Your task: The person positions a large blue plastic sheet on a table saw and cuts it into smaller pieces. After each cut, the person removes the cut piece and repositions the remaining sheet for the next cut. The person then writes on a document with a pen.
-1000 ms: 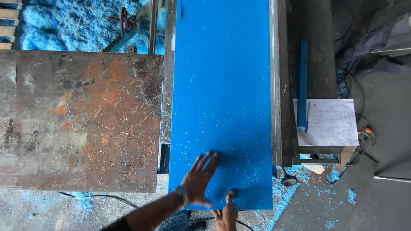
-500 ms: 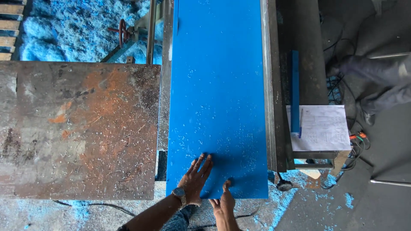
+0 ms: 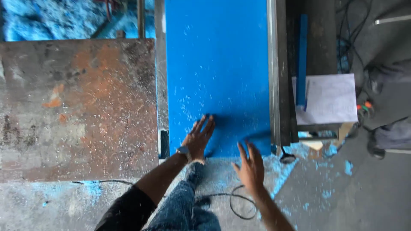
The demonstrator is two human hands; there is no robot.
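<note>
Nearest us, a black cable (image 3: 233,203) loops on the dusty floor (image 3: 325,192) between our knees and the bench, with open floor to the right. Our right hand (image 3: 251,167) hovers at the near end of the blue board (image 3: 218,72), fingers spread and holding nothing, its fingertips just reaching the board's edge. Our left hand (image 3: 198,139) lies flat on the board near its left edge, fingers loosely together, palm down (a watch at the wrist). The board runs away from us between the rusty steel plate (image 3: 77,107) on the left and a metal rail (image 3: 274,72) on the right. Farther right, a narrow blue strip (image 3: 302,55) rests across a sheet of paper (image 3: 329,98). Half a second ago our right hand sat lower and more closed; now it has opened.
</note>
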